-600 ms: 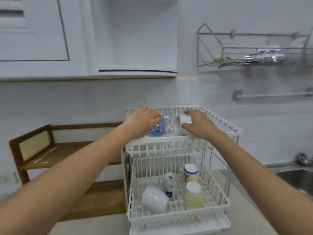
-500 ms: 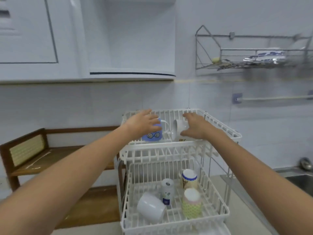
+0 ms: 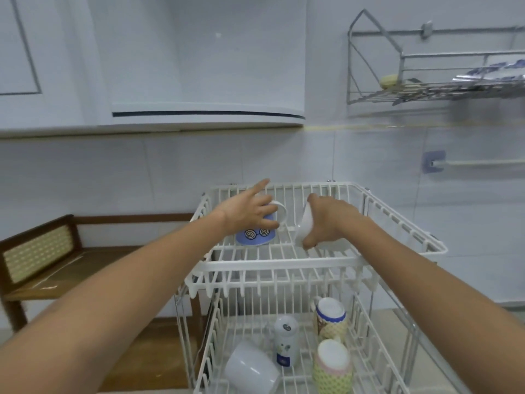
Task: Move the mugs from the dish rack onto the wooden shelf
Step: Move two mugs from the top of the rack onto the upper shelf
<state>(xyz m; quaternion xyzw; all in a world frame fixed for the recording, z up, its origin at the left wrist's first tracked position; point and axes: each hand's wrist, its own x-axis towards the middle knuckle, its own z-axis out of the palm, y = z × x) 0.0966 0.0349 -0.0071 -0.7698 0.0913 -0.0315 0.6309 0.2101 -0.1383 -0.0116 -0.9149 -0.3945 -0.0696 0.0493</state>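
Note:
A white two-tier dish rack [image 3: 284, 264] stands in front of me. On its top tier a blue mug with spiral eyes [image 3: 255, 236] sits upside down; my left hand [image 3: 248, 213] lies over its base with the fingers wrapped around it. Beside it a white mug [image 3: 305, 226] tilts on its side, gripped by my right hand [image 3: 331, 220]. The lower tier holds several more mugs: a plain white one [image 3: 251, 371], a tall white one [image 3: 285, 339], a blue-rimmed one [image 3: 331, 317] and a green-patterned one [image 3: 332, 365]. The wooden shelf [image 3: 71, 268] stands to the left.
White wall cabinets [image 3: 170, 81] hang above the rack. A metal wire wall rack [image 3: 440, 86] with utensils is at upper right, a towel bar [image 3: 477, 163] below it. The wooden shelf has a lower board [image 3: 147, 354] next to the rack.
The view has shifted closer and lower onto the top tier. My right hand has closed around the white mug and tipped it; my left hand has settled lower over the blue mug.

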